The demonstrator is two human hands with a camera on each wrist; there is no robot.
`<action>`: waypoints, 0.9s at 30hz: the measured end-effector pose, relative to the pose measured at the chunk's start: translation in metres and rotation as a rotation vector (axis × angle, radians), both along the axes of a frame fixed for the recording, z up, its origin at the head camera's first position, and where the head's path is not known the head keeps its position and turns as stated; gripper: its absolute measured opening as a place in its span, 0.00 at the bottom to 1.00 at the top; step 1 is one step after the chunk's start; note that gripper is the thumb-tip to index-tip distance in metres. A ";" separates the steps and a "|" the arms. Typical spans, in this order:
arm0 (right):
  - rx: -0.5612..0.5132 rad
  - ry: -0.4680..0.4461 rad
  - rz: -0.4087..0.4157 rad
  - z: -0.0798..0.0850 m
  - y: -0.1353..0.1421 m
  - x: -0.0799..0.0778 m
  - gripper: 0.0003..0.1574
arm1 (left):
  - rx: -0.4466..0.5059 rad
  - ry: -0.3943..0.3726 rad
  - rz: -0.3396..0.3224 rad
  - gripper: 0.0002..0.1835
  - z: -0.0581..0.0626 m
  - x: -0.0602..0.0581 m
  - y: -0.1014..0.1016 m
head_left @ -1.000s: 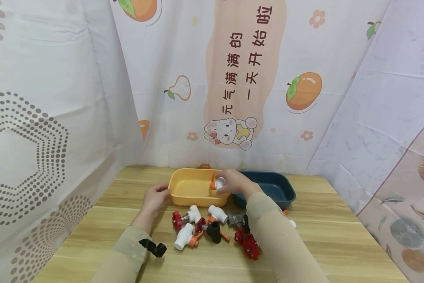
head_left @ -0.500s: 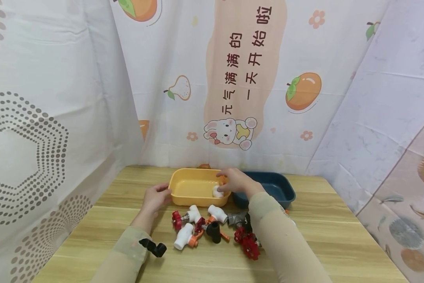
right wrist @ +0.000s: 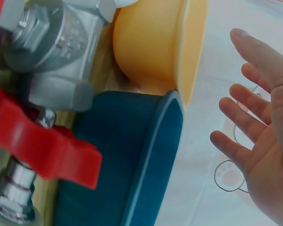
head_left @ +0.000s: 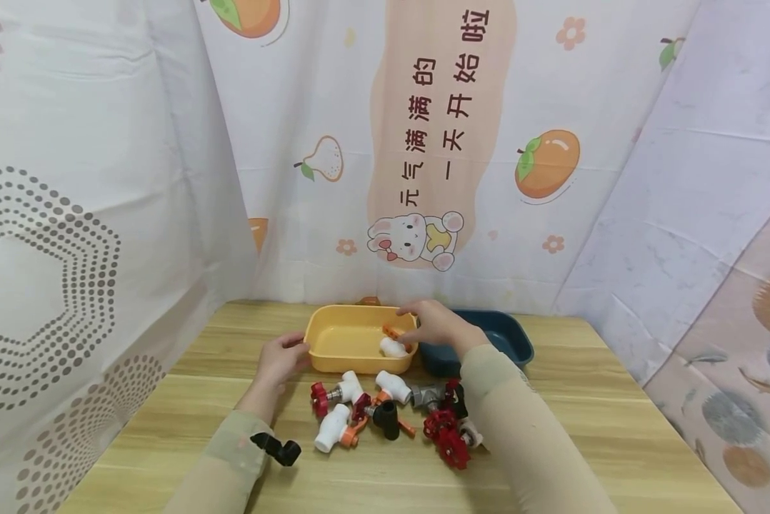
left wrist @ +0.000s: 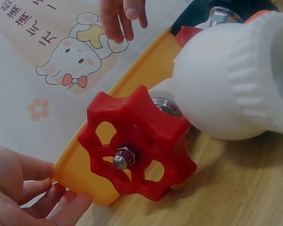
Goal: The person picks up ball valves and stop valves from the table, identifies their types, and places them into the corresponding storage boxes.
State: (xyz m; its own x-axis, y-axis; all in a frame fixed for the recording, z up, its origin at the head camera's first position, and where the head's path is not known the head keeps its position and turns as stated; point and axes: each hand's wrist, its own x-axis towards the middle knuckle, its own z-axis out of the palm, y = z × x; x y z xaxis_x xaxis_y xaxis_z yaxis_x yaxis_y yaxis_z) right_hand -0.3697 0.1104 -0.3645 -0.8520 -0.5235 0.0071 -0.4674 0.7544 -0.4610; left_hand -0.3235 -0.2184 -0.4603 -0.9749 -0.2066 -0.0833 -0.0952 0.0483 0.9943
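My left hand (head_left: 279,363) rests its fingertips on the left end of a yellow plastic basin (head_left: 353,364). In the left wrist view, the fingers (left wrist: 37,167) lie loosely against that rim. My right hand (head_left: 438,325) is above the basin's right end, with spread fingers and nothing held, as the right wrist view shows. Below it, inside the basin, lies a white ball valve (head_left: 394,348) with an orange handle (head_left: 391,332). In front of the basin lie a white valve with a red handwheel (head_left: 319,400), white valves with orange handles (head_left: 332,428) and a black-bodied valve (head_left: 386,420).
A dark blue basin (head_left: 516,341) stands right of the yellow one, partly behind my right arm. Grey metal valve (head_left: 427,397) and red handwheels (head_left: 452,446) lie near my right forearm. A printed curtain (head_left: 333,278) hangs behind the wooden table (head_left: 584,400).
My right hand has lowered the white ball valve into the yellow basin, let it go and lifted slightly to the right. The left hand stays on the rim.
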 end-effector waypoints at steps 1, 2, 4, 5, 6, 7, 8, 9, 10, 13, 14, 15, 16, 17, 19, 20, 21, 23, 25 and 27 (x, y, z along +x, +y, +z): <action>0.000 0.008 0.004 0.002 0.001 0.001 0.34 | 0.002 -0.004 0.001 0.23 0.000 0.000 0.000; 0.004 0.019 0.010 0.004 0.002 0.002 0.34 | 0.003 -0.007 0.001 0.23 0.001 0.000 0.000; -0.004 0.034 0.023 0.008 0.005 0.004 0.35 | 0.002 -0.008 0.001 0.24 0.001 -0.001 0.000; -0.003 0.046 0.032 0.009 0.007 0.005 0.35 | 0.001 -0.009 0.001 0.24 0.001 -0.001 0.000; 0.000 0.060 0.041 0.010 0.009 0.006 0.35 | -0.001 -0.010 0.002 0.24 0.001 -0.001 0.000; 0.005 0.075 0.047 0.011 0.010 0.006 0.35 | -0.001 -0.010 0.004 0.24 0.001 -0.001 0.000; 0.011 0.087 0.054 0.012 0.012 0.007 0.35 | -0.002 -0.010 0.004 0.23 0.001 -0.002 0.000; 0.014 0.098 0.060 0.012 0.014 0.008 0.36 | -0.001 -0.008 0.003 0.24 0.001 -0.002 0.000; 0.016 0.107 0.064 0.012 0.016 0.008 0.36 | 0.002 -0.006 0.001 0.24 0.000 -0.002 0.000; 0.008 0.118 0.074 0.013 0.023 0.011 0.37 | 0.003 -0.003 0.001 0.24 -0.001 -0.002 -0.001; 0.002 0.119 0.075 0.014 0.025 0.012 0.38 | 0.002 -0.001 -0.001 0.24 -0.001 -0.003 -0.001; -0.006 0.123 0.080 0.014 0.027 0.013 0.38 | 0.001 0.002 -0.003 0.24 -0.001 -0.003 -0.001; -0.012 0.128 0.084 0.015 0.030 0.015 0.37 | -0.001 0.001 -0.003 0.24 -0.001 -0.003 -0.001; -0.018 0.134 0.092 0.016 0.032 0.016 0.37 | -0.002 0.000 -0.001 0.24 -0.001 -0.003 -0.001; -0.032 0.145 0.106 0.018 0.036 0.018 0.36 | -0.003 0.001 -0.005 0.23 -0.002 -0.003 -0.002; -0.039 0.147 0.112 0.019 0.038 0.020 0.36 | -0.002 0.002 -0.006 0.23 -0.002 -0.003 -0.002; -0.045 0.152 0.119 0.020 0.040 0.021 0.35 | -0.001 0.002 -0.007 0.23 -0.002 -0.003 -0.002; -0.048 0.162 0.127 0.022 0.044 0.024 0.34 | 0.004 0.000 -0.006 0.23 -0.001 -0.002 -0.002; -0.048 0.173 0.129 0.024 0.048 0.027 0.34 | 0.007 -0.003 -0.006 0.23 -0.001 -0.002 -0.002; -0.045 0.191 0.138 0.026 0.052 0.030 0.34 | 0.009 -0.005 -0.004 0.23 -0.001 -0.001 -0.002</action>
